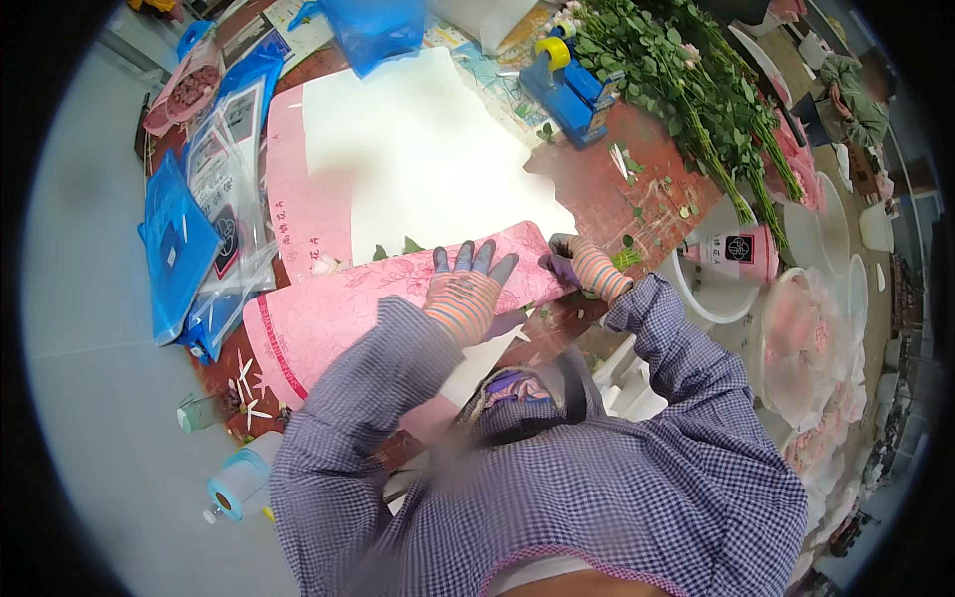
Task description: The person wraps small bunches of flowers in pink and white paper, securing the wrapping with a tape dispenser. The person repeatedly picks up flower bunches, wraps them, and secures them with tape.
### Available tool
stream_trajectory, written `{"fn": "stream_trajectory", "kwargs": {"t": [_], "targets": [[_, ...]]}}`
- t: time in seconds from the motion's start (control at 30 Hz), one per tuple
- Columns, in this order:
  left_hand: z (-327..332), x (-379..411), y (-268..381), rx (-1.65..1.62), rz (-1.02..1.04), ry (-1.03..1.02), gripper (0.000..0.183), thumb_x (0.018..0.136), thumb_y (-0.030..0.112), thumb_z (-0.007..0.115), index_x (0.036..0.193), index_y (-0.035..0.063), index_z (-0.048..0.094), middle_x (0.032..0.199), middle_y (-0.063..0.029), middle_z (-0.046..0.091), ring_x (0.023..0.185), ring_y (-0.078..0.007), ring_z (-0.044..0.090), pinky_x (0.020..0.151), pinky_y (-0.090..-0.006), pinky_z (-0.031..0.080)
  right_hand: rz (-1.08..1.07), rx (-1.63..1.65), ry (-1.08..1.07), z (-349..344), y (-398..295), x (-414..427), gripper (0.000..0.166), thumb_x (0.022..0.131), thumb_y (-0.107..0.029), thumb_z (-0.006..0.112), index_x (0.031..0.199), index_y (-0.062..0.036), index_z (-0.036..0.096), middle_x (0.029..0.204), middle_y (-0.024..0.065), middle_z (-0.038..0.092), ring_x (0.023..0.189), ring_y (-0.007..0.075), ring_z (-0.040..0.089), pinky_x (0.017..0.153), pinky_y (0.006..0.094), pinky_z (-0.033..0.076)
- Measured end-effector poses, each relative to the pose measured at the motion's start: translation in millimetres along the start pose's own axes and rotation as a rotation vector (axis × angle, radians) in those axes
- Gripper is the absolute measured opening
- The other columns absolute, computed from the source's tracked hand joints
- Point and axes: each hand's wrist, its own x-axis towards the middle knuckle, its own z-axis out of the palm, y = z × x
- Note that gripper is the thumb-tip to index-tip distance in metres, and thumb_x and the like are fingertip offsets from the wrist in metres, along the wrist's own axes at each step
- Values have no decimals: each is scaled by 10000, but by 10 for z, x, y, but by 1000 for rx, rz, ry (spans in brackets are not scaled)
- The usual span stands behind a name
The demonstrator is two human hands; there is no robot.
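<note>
My left hand (468,287), in a striped work glove with grey fingertips, lies flat with fingers spread on a folded sheet of pink patterned wrapping paper (358,317). At the right end of that fold is my right hand (589,265), gloved alike, its fingers curled at the paper's edge; whether they pinch it cannot be told. Beneath the fold, white sheets (418,149) lie over pink printed paper (287,179). A pale rose head (325,265) and green leaves (395,248) peek out along the fold's upper edge. Green stems (625,258) lie just beyond my right hand.
A blue tape dispenser (563,97) stands on the red table (656,175) near long-stemmed roses (671,89). Plastic packets (231,172) and a blue bag (175,246) lie left. White buckets (716,287) and wrapped bouquets (798,343) stand right. Another person (850,104) is at the far right.
</note>
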Motion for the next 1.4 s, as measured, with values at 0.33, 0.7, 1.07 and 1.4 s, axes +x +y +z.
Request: {"fn": "stream_trajectory", "kwargs": {"t": [0.33,0.7,1.07,1.4], "targets": [[155,328,-140,-27,-6,-382,773,791,594,541,1385,146,333,1420,-144,359,1317,-314,333,1081,-491,238,62,145,57,82,-40,53,253,814,-230,642,990,-49,627,920,164,662,863,261,636,778,367,483],[-201,143,-44,-425,60,-345,543,866,408,513,1327,139,412,1381,-150,391,1252,-293,420,1027,-397,365,-421,-369,-49,321,-432,-477,277,823,-108,474,1078,-38,554,1037,187,578,962,324,560,837,404,457],[175,-398,534,-478,44,-377,334,906,234,353,1159,80,506,1219,-141,489,1184,-303,428,1062,-470,263,-355,58,-133,576,-222,-761,204,812,-154,550,948,-18,619,869,155,644,730,234,629,658,361,503],[576,-109,305,-38,131,51,606,646,396,645,1183,147,514,1213,-80,510,1059,-287,491,923,-477,358,-188,-722,-210,166,-499,-608,442,713,-333,691,1036,-49,593,857,136,638,798,286,621,736,402,491]]}}
